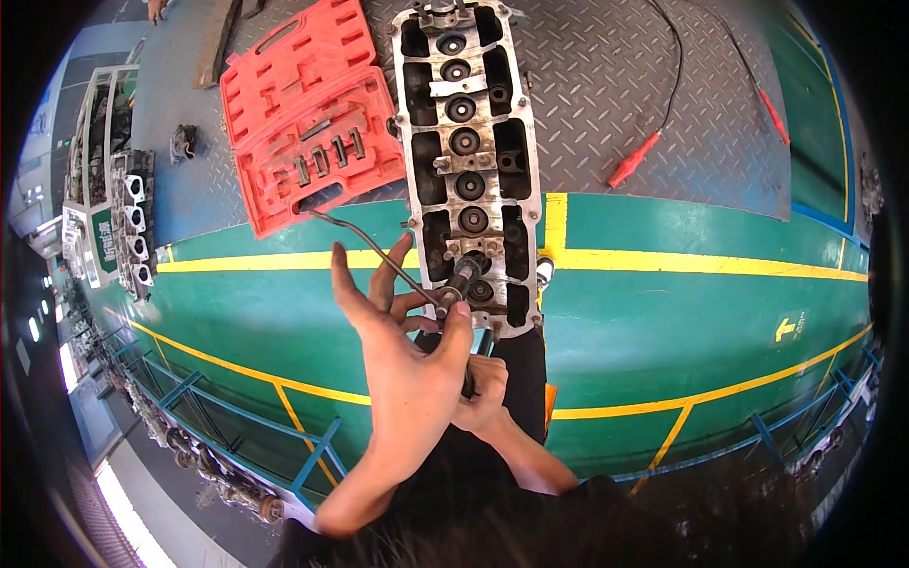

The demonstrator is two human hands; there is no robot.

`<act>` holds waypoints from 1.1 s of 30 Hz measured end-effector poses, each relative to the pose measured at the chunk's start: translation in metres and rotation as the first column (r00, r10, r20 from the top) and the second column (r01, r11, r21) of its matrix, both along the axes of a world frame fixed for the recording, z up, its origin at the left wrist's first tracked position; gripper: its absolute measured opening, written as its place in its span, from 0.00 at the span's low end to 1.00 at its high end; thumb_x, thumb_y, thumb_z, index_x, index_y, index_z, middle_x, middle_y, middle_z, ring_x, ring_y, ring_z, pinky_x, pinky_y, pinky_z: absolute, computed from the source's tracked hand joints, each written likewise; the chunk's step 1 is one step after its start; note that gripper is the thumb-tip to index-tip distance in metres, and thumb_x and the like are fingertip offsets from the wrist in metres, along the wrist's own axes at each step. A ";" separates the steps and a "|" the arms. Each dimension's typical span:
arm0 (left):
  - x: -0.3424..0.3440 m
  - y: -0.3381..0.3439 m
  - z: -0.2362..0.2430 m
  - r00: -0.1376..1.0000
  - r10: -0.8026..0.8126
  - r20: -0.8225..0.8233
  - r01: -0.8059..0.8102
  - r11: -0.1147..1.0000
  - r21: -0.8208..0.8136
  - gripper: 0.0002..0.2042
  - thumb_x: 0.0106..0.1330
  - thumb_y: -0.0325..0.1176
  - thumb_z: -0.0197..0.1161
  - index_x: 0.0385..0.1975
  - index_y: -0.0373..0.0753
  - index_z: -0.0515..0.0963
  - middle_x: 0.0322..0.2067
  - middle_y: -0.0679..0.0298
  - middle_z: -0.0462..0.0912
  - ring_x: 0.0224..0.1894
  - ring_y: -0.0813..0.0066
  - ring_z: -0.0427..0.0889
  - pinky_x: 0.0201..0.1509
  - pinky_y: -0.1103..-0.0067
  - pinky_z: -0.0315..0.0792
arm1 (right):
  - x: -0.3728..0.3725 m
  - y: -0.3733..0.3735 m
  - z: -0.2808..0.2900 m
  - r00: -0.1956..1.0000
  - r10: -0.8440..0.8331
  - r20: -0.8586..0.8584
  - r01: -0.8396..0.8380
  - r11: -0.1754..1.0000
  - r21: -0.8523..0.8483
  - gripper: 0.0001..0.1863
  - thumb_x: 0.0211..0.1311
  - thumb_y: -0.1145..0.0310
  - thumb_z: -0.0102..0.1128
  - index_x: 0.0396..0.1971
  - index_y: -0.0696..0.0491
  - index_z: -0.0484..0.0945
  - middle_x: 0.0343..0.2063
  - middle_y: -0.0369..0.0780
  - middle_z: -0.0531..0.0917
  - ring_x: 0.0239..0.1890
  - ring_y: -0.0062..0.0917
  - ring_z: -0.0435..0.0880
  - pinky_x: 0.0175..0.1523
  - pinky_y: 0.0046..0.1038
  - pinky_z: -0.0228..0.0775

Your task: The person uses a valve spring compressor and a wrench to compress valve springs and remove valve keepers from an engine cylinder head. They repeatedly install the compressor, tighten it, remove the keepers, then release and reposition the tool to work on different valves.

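An engine cylinder head [471,163] stretches away from me, its row of round valve springs along the middle. Over one of the nearest springs stands a cylindrical metal tool [461,282], tilted toward me. A long bent metal rod [377,249] runs from its near end toward the far left. My left hand [407,364] pinches the tool's near end between thumb and fingers, with its outer fingers raised and spread. Lower and to the right, my right hand [481,393] is closed around a dark handle [468,381], mostly hidden by the hands.
Left of the cylinder head lies an open red tool case [317,175] with several metal sockets [331,154]. The grey diamond-plate table [587,85] also carries a red clamp [632,161] on a black cable and a small dark part [184,142]. Blue rails [317,454] border the green floor.
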State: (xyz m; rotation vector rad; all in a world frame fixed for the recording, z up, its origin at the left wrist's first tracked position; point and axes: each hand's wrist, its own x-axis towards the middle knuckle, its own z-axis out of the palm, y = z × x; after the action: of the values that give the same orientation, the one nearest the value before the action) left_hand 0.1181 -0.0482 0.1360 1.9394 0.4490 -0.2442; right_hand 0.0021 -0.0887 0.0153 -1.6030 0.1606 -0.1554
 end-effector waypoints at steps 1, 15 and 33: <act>-0.003 -0.001 -0.004 0.998 0.062 0.023 -0.061 0.998 -0.028 0.43 0.61 0.18 0.63 0.73 0.35 0.44 0.60 0.50 0.72 0.42 0.77 0.79 0.43 0.83 0.75 | 0.000 -0.001 0.001 1.000 -0.008 0.001 0.008 1.000 0.008 0.12 0.44 0.80 0.65 0.11 0.57 0.71 0.09 0.42 0.72 0.08 0.36 0.70 0.17 0.32 0.59; 0.005 0.020 -0.021 0.970 -0.141 -0.197 0.107 0.979 -0.173 0.28 0.58 0.16 0.61 0.59 0.34 0.61 0.44 0.64 0.67 0.36 0.84 0.73 0.36 0.86 0.71 | -0.001 -0.003 -0.003 1.000 -0.021 0.015 0.021 1.000 -0.005 0.15 0.44 0.82 0.66 0.10 0.57 0.68 0.08 0.41 0.69 0.08 0.36 0.67 0.17 0.31 0.56; 0.018 0.023 -0.035 0.985 0.010 -0.171 -0.078 0.915 -0.396 0.20 0.68 0.25 0.57 0.54 0.30 0.56 0.36 0.55 0.74 0.31 0.70 0.77 0.33 0.75 0.73 | 0.003 0.006 0.009 0.987 -0.152 0.052 0.158 0.978 -0.140 0.18 0.52 0.84 0.65 0.11 0.56 0.67 0.08 0.39 0.69 0.08 0.30 0.68 0.18 0.29 0.56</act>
State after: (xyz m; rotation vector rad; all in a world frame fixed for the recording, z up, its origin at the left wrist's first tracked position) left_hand 0.1356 -0.0253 0.1005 1.5093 0.5081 -0.4366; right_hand 0.0051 -0.0831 0.0247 -1.7291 0.2479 -0.3264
